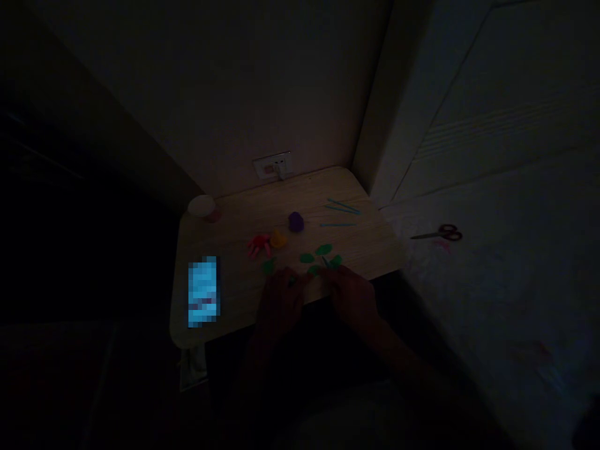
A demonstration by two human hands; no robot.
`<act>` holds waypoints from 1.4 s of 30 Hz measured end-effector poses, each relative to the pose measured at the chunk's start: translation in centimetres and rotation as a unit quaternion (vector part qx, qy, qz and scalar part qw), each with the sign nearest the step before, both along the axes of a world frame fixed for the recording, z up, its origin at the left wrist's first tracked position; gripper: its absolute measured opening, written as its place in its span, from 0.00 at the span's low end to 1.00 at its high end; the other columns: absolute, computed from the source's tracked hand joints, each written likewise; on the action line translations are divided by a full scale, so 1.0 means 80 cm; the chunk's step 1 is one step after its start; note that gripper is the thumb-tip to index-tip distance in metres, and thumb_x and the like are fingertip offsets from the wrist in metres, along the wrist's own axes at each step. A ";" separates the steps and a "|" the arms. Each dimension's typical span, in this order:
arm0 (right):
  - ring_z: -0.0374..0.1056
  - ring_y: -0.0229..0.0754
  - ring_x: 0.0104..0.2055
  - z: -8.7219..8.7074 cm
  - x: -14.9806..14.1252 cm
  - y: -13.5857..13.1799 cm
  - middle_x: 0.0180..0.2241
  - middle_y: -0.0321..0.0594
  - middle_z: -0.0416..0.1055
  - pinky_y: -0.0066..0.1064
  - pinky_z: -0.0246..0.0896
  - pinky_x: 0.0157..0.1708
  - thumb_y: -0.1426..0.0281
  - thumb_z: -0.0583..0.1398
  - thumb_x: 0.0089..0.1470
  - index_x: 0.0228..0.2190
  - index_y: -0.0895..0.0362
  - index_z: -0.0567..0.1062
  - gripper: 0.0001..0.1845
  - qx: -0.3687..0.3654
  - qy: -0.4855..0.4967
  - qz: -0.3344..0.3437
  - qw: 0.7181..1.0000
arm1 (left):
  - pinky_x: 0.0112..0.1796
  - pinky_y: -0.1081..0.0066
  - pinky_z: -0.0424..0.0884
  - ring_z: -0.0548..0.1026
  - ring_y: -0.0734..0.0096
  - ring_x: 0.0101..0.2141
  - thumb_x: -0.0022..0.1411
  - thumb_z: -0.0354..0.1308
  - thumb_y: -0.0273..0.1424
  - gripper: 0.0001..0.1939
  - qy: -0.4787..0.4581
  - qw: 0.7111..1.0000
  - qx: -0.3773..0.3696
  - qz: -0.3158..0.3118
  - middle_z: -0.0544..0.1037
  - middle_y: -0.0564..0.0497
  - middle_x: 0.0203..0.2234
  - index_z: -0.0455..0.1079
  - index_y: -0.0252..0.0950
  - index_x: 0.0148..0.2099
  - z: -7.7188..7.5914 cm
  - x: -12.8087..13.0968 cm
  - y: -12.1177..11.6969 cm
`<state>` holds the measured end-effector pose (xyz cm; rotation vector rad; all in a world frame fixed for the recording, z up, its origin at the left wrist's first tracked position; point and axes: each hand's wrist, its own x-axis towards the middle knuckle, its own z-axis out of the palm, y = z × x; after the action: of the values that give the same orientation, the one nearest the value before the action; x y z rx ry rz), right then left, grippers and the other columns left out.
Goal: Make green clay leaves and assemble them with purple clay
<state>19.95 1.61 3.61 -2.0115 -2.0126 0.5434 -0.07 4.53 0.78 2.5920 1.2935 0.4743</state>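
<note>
The scene is very dark. My right hand is closed in a pinch around a thin, pale stick-like tool, its tip among green leaf-shaped pieces. My left hand rests at the table's front with curled fingers; a bit of green shows by them, but what they hold is unclear. Between the hands lies a small green leaf shape. Other green leaf shapes lie just beyond, and a green lump is beside my left hand. Behind are a red-and-pink piece, a yellow lump and a purple lump.
A lit phone lies at the left of the wooden table. A pale cup-like container stands at the back left. Thin blue sticks lie at the right. Scissors rest on the pale surface beyond; a wall socket is behind.
</note>
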 end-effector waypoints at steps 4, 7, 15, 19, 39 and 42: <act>0.78 0.45 0.44 -0.001 0.001 -0.001 0.53 0.41 0.79 0.32 0.69 0.39 0.71 0.55 0.64 0.60 0.41 0.75 0.26 -0.012 -0.011 0.011 1.000 | 0.46 0.56 0.70 0.69 0.57 0.43 0.63 0.54 0.21 0.26 0.007 1.000 0.000 0.002 0.71 0.46 0.41 0.74 0.44 0.61 0.002 0.003 0.001; 0.78 0.45 0.43 0.000 0.001 -0.001 0.52 0.41 0.79 0.31 0.69 0.38 0.72 0.56 0.64 0.61 0.42 0.74 0.27 -0.016 -0.008 0.009 1.000 | 0.46 0.55 0.70 0.70 0.56 0.44 0.63 0.55 0.21 0.27 0.017 1.000 0.001 0.003 0.71 0.45 0.42 0.74 0.45 0.61 0.003 0.003 0.002; 0.78 0.46 0.45 -0.003 0.002 -0.001 0.52 0.42 0.79 0.32 0.70 0.41 0.72 0.55 0.65 0.60 0.43 0.75 0.26 -0.011 -0.002 0.010 1.000 | 0.53 0.54 0.68 0.70 0.54 0.50 0.72 0.50 0.27 0.22 -0.030 0.999 -0.015 0.024 0.73 0.43 0.48 0.68 0.38 0.65 -0.004 -0.001 0.000; 0.78 0.46 0.45 -0.002 0.005 -0.001 0.51 0.42 0.80 0.32 0.70 0.42 0.73 0.55 0.65 0.61 0.45 0.75 0.26 -0.003 0.016 0.017 1.000 | 0.49 0.54 0.69 0.69 0.54 0.46 0.71 0.50 0.27 0.25 0.015 1.000 -0.010 0.006 0.71 0.44 0.45 0.66 0.43 0.68 -0.002 0.002 0.003; 0.78 0.47 0.48 0.006 0.007 -0.012 0.50 0.46 0.81 0.31 0.66 0.45 0.69 0.53 0.68 0.49 0.53 0.79 0.17 -0.014 0.025 0.010 1.000 | 0.47 0.56 0.69 0.69 0.57 0.45 0.69 0.53 0.26 0.26 -0.006 1.000 -0.025 0.005 0.70 0.46 0.43 0.70 0.46 0.66 -0.002 0.002 0.005; 0.77 0.46 0.51 0.005 0.009 -0.012 0.54 0.44 0.80 0.32 0.67 0.49 0.70 0.54 0.66 0.53 0.52 0.79 0.19 0.002 0.048 0.004 0.999 | 0.48 0.56 0.70 0.70 0.58 0.45 0.71 0.53 0.29 0.20 -0.041 0.998 -0.039 0.017 0.70 0.46 0.42 0.74 0.44 0.62 0.000 0.005 0.010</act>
<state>20.65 0.66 3.97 -1.9379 -1.9646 0.6258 0.33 5.31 0.79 2.4636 1.3050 0.5199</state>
